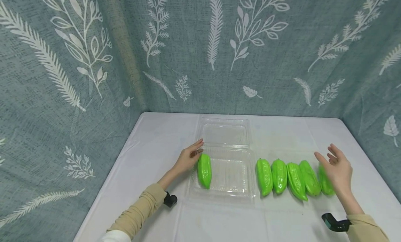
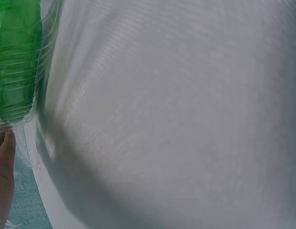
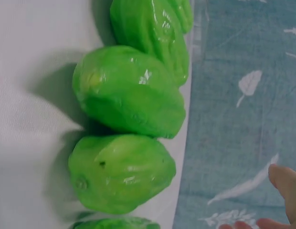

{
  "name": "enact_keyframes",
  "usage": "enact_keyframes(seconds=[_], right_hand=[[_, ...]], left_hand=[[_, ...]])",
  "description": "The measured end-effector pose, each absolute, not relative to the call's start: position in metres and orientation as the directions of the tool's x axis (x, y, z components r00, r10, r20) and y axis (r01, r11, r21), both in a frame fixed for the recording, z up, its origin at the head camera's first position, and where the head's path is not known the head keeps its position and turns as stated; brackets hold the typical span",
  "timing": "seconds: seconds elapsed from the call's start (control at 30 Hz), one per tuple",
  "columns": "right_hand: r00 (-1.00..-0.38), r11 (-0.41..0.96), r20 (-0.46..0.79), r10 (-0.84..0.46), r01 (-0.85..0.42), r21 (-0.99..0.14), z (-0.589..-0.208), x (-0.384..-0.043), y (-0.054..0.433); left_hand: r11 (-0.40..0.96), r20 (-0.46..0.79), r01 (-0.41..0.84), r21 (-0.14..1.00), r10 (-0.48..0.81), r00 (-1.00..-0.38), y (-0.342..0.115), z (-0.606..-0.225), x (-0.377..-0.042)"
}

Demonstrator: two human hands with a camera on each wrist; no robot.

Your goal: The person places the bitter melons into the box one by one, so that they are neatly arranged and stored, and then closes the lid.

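Worktop [image 1: 156,144] runs wide between its left edge and the clear container [image 1: 223,192], where I see the left hand [image 1: 187,158] reach, fingers extended, to the side, by one green fruit [image 1: 204,171] inside; ribbed floor [image 1: 230,172] spreads rightward. Outside, five more fruits [image 1: 295,181] lie close together. The right hand [image 1: 339,170], thumb and fingers apart, hangs near the outermost, short of the right edge.

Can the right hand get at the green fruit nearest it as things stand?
Probably yes: the right hand looks empty, close to that green fruit, and nothing visible lies between them.
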State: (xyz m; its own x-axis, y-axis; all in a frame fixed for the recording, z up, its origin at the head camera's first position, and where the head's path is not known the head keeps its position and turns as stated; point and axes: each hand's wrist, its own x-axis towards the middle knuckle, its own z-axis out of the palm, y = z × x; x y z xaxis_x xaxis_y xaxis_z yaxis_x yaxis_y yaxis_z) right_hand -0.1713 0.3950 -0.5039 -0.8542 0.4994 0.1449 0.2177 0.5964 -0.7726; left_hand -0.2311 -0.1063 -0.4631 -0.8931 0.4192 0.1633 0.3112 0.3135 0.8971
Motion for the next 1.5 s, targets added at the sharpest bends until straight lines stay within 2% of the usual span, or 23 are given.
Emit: enact_keyframes(seconds=[0.37,1.0,1.5], right_hand=[[-0.835,0.588,0.133,0.534,0.253,-0.769,-0.519,-0.169,0.418],[-0.831,0.568,0.053,0.554,0.33,-0.754,-0.538,-0.159,0.431],[-0.84,0.56,-0.005,0.543,0.366,-0.743,-0.531,-0.15,0.421]], left_hand=[[0.37,0.161,0.317,0.873,0.394,-0.905,-0.109,-0.497,-0.246],[0.396,0.122,0.281,0.874,0.381,-0.916,-0.11,-0.498,-0.247],[0.4,0.137,0.295,0.868,0.378,-0.916,-0.11,-0.496,-0.247]])
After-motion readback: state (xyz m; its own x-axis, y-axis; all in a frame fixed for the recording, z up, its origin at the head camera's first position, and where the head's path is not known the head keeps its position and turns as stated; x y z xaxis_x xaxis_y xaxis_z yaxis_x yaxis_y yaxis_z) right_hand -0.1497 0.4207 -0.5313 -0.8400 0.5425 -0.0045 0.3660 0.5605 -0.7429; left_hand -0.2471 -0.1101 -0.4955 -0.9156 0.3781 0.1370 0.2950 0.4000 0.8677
